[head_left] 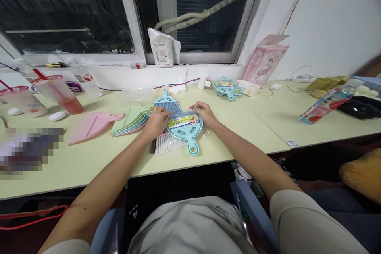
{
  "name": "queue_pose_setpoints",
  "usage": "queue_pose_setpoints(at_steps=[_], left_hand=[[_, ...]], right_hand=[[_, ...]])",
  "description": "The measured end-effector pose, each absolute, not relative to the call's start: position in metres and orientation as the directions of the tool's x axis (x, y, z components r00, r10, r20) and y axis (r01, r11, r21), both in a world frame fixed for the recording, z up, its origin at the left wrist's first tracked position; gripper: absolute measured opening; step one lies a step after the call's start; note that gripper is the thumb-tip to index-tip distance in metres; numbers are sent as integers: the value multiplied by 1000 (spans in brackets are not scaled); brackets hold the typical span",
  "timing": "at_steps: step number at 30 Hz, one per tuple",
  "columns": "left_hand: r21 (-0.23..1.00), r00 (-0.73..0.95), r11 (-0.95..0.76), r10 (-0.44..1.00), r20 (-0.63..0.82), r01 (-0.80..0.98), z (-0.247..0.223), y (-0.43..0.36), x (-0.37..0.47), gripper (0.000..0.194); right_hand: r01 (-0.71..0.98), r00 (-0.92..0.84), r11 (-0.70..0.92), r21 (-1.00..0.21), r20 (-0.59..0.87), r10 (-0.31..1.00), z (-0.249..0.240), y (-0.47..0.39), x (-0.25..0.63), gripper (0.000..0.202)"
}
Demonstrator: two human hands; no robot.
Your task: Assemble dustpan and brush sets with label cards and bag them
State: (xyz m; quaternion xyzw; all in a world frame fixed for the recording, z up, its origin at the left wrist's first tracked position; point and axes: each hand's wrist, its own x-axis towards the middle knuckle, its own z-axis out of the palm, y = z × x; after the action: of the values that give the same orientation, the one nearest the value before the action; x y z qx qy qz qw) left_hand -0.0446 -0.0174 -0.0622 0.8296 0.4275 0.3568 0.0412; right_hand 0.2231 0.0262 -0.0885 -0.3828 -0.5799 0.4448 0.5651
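Note:
A light-blue dustpan (185, 131) lies in front of me, handle pointing toward me, with a colourful printed label (183, 120) across its upper part. My left hand (157, 122) is closed at the label's left end, fingertips pinched on the dustpan's edge. At the upper right corner, my right hand (204, 113) is closed too, thumb and finger on the edge. Behind sits a blue brush (167, 102) with its bristles toward me. White brush bristles (168, 144) stick out beneath the dustpan, and clear plastic (204, 131) shows at its right.
Left of my hands are a stack of dustpans (131, 119) and a pink dustpan (92, 127). Labelled blue dustpan sets (226, 88) lie at the back right. Drink cups (61, 94) stand at left, a bottle (327, 103) at right, and a pink box (264, 61) by the wall.

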Motion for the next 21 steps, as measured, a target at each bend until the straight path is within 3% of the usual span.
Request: queue_pose_setpoints(at_steps=[6,12,14,17,19,21], left_hand=[[189,544,-700,671,503,689,-58,-21,-44,45],[92,673,-762,615,410,640,-52,-26,-42,50],[41,702,-770,601,382,637,-50,-28,-41,55],[-48,736,-770,587,338,636,-46,-32,-39,60],[-98,738,-755,592,325,649,-43,-35,-38,58],[-136,729,-734,600,330,666,-42,-37,-37,55]], right_hand=[[-63,-10,296,-953,297,955,-94,27,217,11],[330,-45,467,-821,480,876,-90,22,224,34],[484,-140,520,-704,524,840,-87,20,225,37],[702,-354,605,-377,553,754,-79,15,224,31],[778,-456,606,-166,514,726,-73,10,221,29],[826,-479,560,-61,447,755,-66,5,219,30]])
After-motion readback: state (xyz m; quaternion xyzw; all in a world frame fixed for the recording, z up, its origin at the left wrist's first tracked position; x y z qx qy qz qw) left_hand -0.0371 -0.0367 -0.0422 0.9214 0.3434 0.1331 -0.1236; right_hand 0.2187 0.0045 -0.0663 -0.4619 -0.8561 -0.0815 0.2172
